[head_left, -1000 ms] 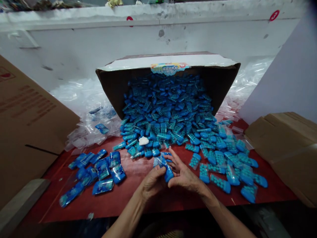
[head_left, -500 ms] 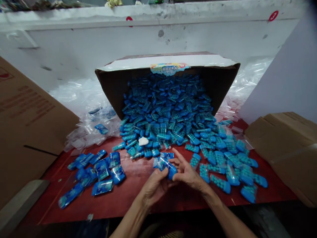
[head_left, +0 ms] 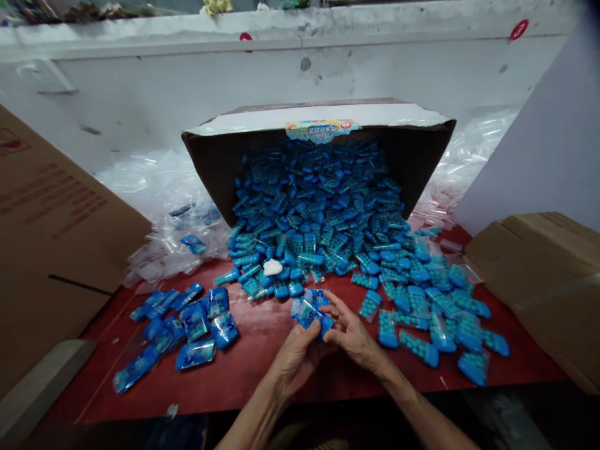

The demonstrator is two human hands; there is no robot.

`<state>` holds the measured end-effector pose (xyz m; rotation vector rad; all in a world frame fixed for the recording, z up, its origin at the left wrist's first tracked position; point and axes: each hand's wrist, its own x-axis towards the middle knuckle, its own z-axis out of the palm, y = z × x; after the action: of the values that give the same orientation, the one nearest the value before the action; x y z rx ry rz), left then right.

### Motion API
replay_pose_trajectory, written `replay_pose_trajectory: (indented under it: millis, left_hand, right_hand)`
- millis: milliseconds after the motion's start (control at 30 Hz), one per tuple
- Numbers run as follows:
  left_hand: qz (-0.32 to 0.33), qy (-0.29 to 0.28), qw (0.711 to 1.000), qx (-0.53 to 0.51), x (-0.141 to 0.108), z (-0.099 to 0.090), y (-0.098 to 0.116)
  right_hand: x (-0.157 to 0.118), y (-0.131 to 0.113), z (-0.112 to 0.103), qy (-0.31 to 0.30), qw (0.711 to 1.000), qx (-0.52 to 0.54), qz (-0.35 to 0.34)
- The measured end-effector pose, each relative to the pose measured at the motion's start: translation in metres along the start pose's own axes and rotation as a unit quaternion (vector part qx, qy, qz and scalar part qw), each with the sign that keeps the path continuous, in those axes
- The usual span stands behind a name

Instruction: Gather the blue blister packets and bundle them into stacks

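Observation:
In front of me, both hands hold a small container in a blue printed wrapper (head_left: 313, 307). My left hand (head_left: 297, 353) is closed on its lower end with the thumb on top. My right hand (head_left: 350, 335) has its fingers and thumb curled against the right side. Another blue printed wrapper seems to lie just behind it, though the overlap hides its outline. To the left rests a group of wrapped blue containers (head_left: 194, 322). On the right are several clear bead-filled containers with blue caps (head_left: 418, 348), without printed wrappers.
A tipped cardboard box (head_left: 201, 156) spills a large heap of capped containers (head_left: 323, 206) onto the red table (head_left: 262, 390). A white lump (head_left: 272, 267) sits on the heap. Clear plastic pieces (head_left: 159, 244) pile up behind. Cartons stand left (head_left: 60, 244) and right (head_left: 539, 281).
The printed wrapper now covers more of the container, whose blue cap end showed before. Both hands stay in nearly the same place, with the right fingers slightly shifted.

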<state>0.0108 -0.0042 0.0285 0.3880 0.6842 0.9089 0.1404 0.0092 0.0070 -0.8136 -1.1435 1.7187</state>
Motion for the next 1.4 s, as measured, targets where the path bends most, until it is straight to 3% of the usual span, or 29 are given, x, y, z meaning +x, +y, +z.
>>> replay_pose_trajectory:
  millis: [133, 233, 333, 433, 500, 533, 633, 700, 767, 867, 933, 967, 1067, 1133, 1167, 1267, 1400]
  left_hand:
    - [0.012, 0.05, 0.997, -0.049, -0.008, -0.015, 0.013]
    - [0.11, 0.133, 0.976, -0.136, -0.023, -0.041, 0.047]
    - [0.256, 0.201, 0.924, -0.201, -0.043, -0.07, 0.088]
    - [0.295, 0.237, 0.898, -0.224, -0.056, -0.084, 0.108]
    - [0.265, 0.222, 0.914, -0.212, -0.054, -0.083, 0.104]
    - [0.24, 0.207, 0.928, -0.197, -0.05, -0.079, 0.098]
    - [0.144, 0.172, 0.967, -0.121, -0.027, -0.062, 0.068]
    - [0.103, 0.182, 0.977, -0.048, -0.009, -0.051, 0.044]
    - [0.069, 0.202, 0.977, 0.03, 0.006, -0.043, 0.024]
    - [0.081, 0.236, 0.951, 0.185, 0.02, -0.041, 0.008]
    - [0.167, 0.261, 0.887, 0.342, 0.02, -0.046, 0.011]
    - [0.227, 0.27, 0.832, 0.428, 0.017, -0.05, 0.016]
    - [0.339, 0.318, 0.601, 0.651, 0.002, -0.074, 0.038]
    - [0.312, 0.374, 0.464, 0.74, -0.007, -0.097, 0.053]
    - [0.284, 0.396, 0.415, 0.769, -0.012, -0.111, 0.06]
    - [0.202, 0.41, 0.327, 0.827, -0.028, -0.149, 0.074]
    - [0.151, 0.459, 0.261, 0.836, -0.05, -0.179, 0.08]
  right_hand:
    - [0.004, -0.002, -0.006, -0.035, 0.996, -0.084, 0.025]
    - [0.014, -0.007, -0.015, 0.037, 0.965, -0.26, -0.014]
    - [0.028, -0.006, -0.022, 0.085, 0.89, -0.444, -0.063]
    - [0.043, 0.005, -0.023, 0.096, 0.784, -0.612, -0.041]
    - [0.051, 0.014, -0.021, 0.111, 0.725, -0.679, -0.013]
    - [0.053, 0.018, -0.019, 0.117, 0.709, -0.695, -0.004]
    - [0.057, 0.025, -0.016, 0.123, 0.692, -0.711, 0.001]
    - [0.056, 0.025, -0.016, 0.117, 0.685, -0.719, -0.004]
    - [0.055, 0.023, -0.019, 0.11, 0.684, -0.721, -0.012]
    - [0.055, 0.025, -0.027, 0.106, 0.684, -0.722, -0.013]
    - [0.058, 0.03, -0.031, 0.103, 0.686, -0.72, -0.019]
    - [0.059, 0.033, -0.033, 0.109, 0.686, -0.719, -0.023]
    - [0.061, 0.041, -0.036, 0.119, 0.689, -0.714, -0.039]
    - [0.06, 0.042, -0.038, 0.11, 0.701, -0.703, -0.051]
    - [0.059, 0.041, -0.039, 0.105, 0.71, -0.694, -0.055]
    - [0.056, 0.035, -0.041, 0.099, 0.743, -0.659, -0.059]
    - [0.056, 0.032, -0.043, 0.122, 0.795, -0.588, -0.085]
